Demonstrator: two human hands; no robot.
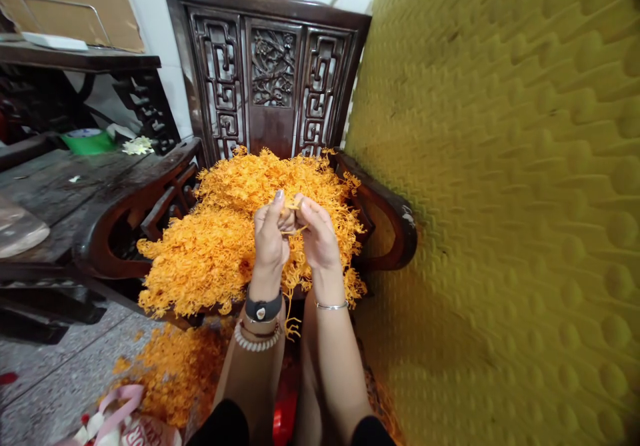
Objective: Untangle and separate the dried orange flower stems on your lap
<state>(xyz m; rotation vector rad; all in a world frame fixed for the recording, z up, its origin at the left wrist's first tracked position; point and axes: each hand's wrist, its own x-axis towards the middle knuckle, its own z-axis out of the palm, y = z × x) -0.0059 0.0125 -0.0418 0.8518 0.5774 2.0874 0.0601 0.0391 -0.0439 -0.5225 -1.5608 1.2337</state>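
A large heap of curly orange strands [215, 246] covers the seat of a dark carved wooden armchair [273, 129]. In front of the heap my two hands are close together. My left hand [271, 233] is closed, thumb raised, on an orange strand [293, 206] that spans the small gap to the other hand. My right hand [319, 233] pinches the same strand between thumb and fingers. Below the hands dangles a branched orange piece [291, 316]; whether it joins the held strand is hidden. What the strands are made of I cannot tell.
More orange pieces [180, 366] lie on the speckled floor [95, 359], beside a bag with a pink handle [123, 403]. At left is a dark wooden bench [100, 183] with a green bowl [87, 141]. A textured yellow-green panel [500, 199] stands close on the right.
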